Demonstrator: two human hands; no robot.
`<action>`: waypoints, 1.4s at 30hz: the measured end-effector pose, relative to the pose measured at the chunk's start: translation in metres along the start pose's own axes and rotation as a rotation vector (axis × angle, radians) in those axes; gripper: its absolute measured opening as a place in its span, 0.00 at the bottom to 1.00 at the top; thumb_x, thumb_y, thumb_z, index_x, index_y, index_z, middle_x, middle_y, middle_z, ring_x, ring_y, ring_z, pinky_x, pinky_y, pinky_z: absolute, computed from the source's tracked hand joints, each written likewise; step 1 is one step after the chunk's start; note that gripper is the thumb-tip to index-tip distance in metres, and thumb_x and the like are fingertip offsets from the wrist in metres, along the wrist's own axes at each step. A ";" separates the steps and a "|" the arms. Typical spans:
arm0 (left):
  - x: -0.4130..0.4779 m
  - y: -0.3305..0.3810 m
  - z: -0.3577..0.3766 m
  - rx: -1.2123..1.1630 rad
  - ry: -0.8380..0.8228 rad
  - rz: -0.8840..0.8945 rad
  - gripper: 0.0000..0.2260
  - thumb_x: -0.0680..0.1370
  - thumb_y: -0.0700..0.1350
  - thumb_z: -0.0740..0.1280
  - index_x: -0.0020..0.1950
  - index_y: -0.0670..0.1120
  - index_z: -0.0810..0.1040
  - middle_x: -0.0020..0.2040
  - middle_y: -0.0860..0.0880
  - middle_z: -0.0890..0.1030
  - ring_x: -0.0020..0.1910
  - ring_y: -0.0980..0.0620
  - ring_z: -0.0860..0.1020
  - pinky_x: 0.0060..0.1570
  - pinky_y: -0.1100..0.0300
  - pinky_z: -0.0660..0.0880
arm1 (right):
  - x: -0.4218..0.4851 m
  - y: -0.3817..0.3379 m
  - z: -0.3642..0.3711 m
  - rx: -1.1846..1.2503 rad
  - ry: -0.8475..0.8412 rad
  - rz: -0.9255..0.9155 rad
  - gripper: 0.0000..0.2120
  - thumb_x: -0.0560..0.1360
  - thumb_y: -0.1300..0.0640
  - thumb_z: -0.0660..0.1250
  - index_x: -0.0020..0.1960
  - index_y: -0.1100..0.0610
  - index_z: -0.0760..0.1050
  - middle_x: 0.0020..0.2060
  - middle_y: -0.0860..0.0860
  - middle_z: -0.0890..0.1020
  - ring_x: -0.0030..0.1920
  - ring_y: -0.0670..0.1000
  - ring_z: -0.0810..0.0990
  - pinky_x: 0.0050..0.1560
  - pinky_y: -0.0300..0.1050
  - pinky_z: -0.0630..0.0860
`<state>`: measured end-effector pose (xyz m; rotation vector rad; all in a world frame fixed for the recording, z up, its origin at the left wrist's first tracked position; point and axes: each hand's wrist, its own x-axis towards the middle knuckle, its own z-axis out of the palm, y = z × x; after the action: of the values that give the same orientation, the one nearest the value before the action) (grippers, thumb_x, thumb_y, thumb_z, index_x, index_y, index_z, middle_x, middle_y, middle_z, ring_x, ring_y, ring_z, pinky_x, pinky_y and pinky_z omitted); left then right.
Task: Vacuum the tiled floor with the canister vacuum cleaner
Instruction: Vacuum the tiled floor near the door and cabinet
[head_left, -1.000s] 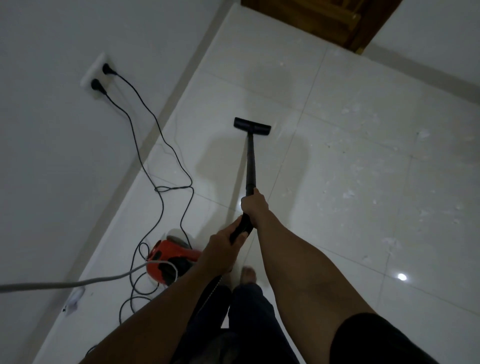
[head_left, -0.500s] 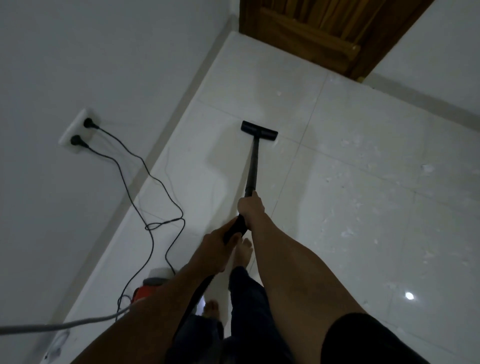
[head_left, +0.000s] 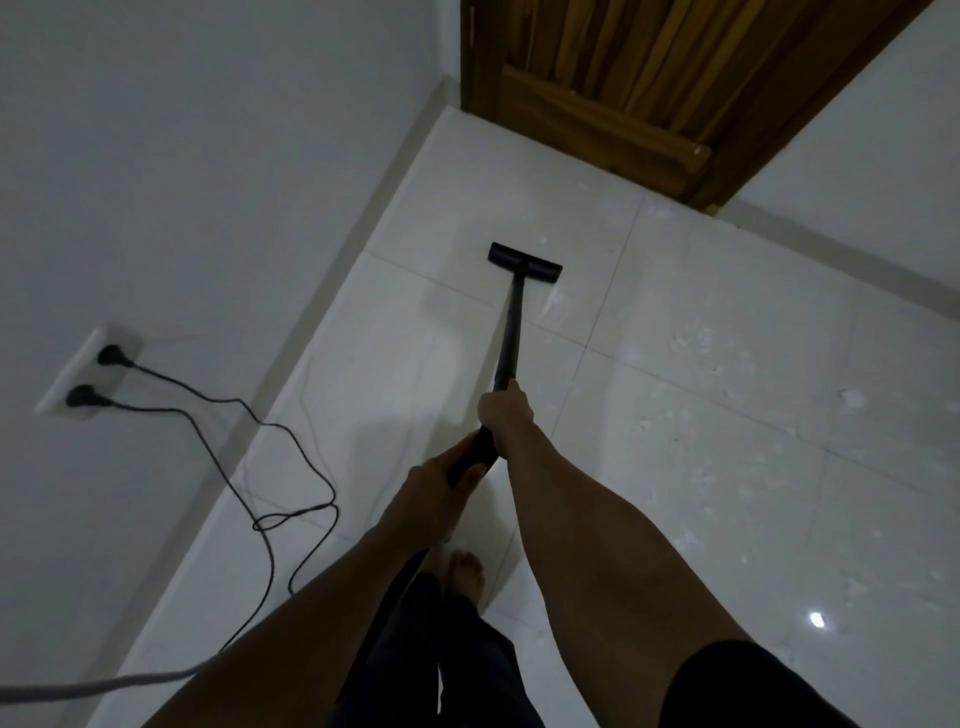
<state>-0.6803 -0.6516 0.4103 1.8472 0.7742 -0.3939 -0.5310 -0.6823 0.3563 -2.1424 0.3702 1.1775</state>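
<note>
Both hands curl round the black wand (head_left: 511, 332): right hand (head_left: 506, 415) ahead, left hand (head_left: 436, 488) behind it. The floor nozzle (head_left: 524, 262) sits flat on the tiled floor (head_left: 727, 415) near the wooden door (head_left: 623, 78). Risk: the looped power cords (head_left: 270, 431) near the bare foot (head_left: 465, 571) could snag or trip. The canister is out of view, so its contents are unknown.
</note>
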 end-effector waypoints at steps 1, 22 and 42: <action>0.013 0.004 -0.004 0.006 -0.001 -0.003 0.21 0.83 0.54 0.59 0.77 0.61 0.61 0.44 0.55 0.83 0.34 0.55 0.82 0.36 0.63 0.79 | 0.009 -0.011 -0.003 0.006 -0.002 -0.002 0.32 0.79 0.61 0.57 0.81 0.51 0.53 0.66 0.57 0.74 0.43 0.50 0.74 0.29 0.41 0.66; 0.282 0.070 -0.080 -0.007 -0.064 0.017 0.21 0.82 0.57 0.58 0.75 0.69 0.59 0.41 0.54 0.84 0.32 0.60 0.81 0.33 0.65 0.76 | 0.191 -0.210 -0.051 0.090 0.072 0.051 0.33 0.80 0.61 0.56 0.81 0.45 0.51 0.60 0.55 0.77 0.34 0.47 0.74 0.25 0.38 0.68; 0.273 0.047 -0.146 -0.068 0.108 -0.046 0.23 0.83 0.55 0.57 0.78 0.63 0.56 0.47 0.49 0.85 0.26 0.65 0.77 0.29 0.70 0.73 | 0.187 -0.271 0.034 -0.024 -0.096 -0.196 0.30 0.81 0.56 0.59 0.80 0.45 0.55 0.63 0.54 0.78 0.43 0.49 0.78 0.36 0.40 0.74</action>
<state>-0.4603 -0.4410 0.3398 1.8008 0.8938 -0.2952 -0.3057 -0.4464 0.2993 -2.0801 0.1017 1.1715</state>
